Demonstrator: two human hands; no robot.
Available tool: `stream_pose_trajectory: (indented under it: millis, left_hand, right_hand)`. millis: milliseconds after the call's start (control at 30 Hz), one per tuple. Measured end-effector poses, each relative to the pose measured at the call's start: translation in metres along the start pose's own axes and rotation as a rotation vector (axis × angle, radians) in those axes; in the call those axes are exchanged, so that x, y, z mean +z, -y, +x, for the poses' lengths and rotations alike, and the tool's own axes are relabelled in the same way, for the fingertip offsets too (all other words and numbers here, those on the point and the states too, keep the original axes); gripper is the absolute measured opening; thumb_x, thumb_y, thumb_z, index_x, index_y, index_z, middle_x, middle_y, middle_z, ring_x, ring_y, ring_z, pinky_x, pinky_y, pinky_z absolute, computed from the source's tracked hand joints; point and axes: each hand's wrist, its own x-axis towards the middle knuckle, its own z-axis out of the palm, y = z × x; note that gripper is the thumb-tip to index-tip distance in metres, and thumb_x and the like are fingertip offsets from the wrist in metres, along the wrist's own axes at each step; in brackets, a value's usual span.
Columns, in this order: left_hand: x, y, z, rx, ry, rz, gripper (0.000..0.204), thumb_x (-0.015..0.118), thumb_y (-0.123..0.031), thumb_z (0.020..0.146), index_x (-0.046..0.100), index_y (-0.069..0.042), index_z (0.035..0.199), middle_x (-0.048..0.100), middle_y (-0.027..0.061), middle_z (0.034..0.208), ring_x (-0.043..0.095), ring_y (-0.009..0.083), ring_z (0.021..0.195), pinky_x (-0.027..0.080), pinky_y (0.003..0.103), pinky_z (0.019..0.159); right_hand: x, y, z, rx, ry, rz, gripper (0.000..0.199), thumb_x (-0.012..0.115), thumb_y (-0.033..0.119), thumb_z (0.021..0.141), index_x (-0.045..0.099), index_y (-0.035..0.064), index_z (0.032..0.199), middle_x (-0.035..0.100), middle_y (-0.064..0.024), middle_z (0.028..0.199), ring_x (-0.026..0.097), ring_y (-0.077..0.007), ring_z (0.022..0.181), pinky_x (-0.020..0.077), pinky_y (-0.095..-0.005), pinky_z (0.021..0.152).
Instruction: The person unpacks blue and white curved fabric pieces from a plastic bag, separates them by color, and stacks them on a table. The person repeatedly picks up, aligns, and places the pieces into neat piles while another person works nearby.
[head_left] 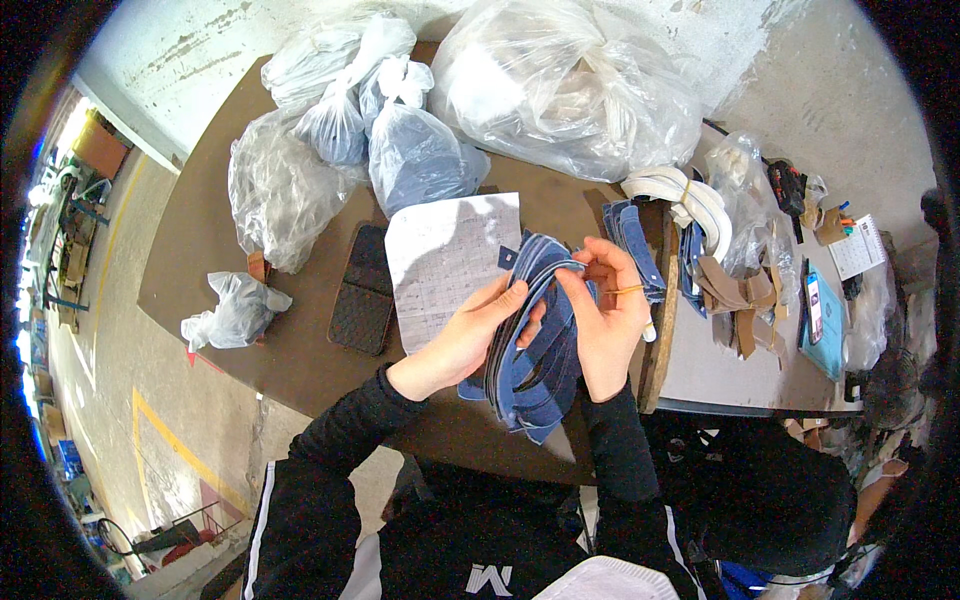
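Note:
A stack of curved blue denim strips (pixel 506 345) is held up above the front part of the brown table, its lower ends hanging in loops. My left hand (pixel 455 338) is closed round the stack's left side, thumb on top. The thumb and fingers of my right hand (pixel 612 325) pinch the upper right end of the strips. A thin yellow band (pixel 628 290) shows at the right hand's fingers. Behind the stack lies a sheet of paper with a written grid (pixel 440 255). More denim strips (pixel 630 240) lie just beyond my right hand.
Filled plastic bags (pixel 425 160) and a large clear bag (pixel 560 90) line the back. A dark quilted phone case (pixel 362 295) and a small tied bag (pixel 240 310) sit left. Right, past a wooden edge (pixel 658 350), are a white strip bundle (pixel 690 205) and brown pieces (pixel 745 295).

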Motion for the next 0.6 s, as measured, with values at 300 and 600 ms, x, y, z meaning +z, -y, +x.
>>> stream_pose_trajectory:
  millis: [300,600]
  left_hand:
    - [-0.001,0.0,0.001,-0.048,0.045,-0.049,0.034,0.043,-0.038,0.103,0.049,-0.007,0.117,0.048,0.002,0.088,0.047,0.0119,0.073,0.041,0.024,0.066]
    - [-0.001,-0.003,-0.001,-0.055,0.062,-0.068,0.035,0.044,-0.038,0.102,0.048,-0.008,0.12,0.05,0.0024,0.089,0.049,0.012,0.071,0.041,0.025,0.065]
  right_hand:
    - [-0.003,-0.005,-0.003,-0.031,0.013,-0.006,0.021,0.07,-0.008,0.08,0.065,-0.0005,0.099,0.064,-0.0053,0.096,0.06,-0.0121,0.087,0.0491,-0.0247,0.079]
    - [-0.004,0.002,0.002,-0.25,0.062,-0.221,0.022,0.071,-0.003,0.078,0.072,0.0016,0.1,0.065,-0.0103,0.088,0.064,-0.0194,0.077,0.0504,-0.0283,0.071]
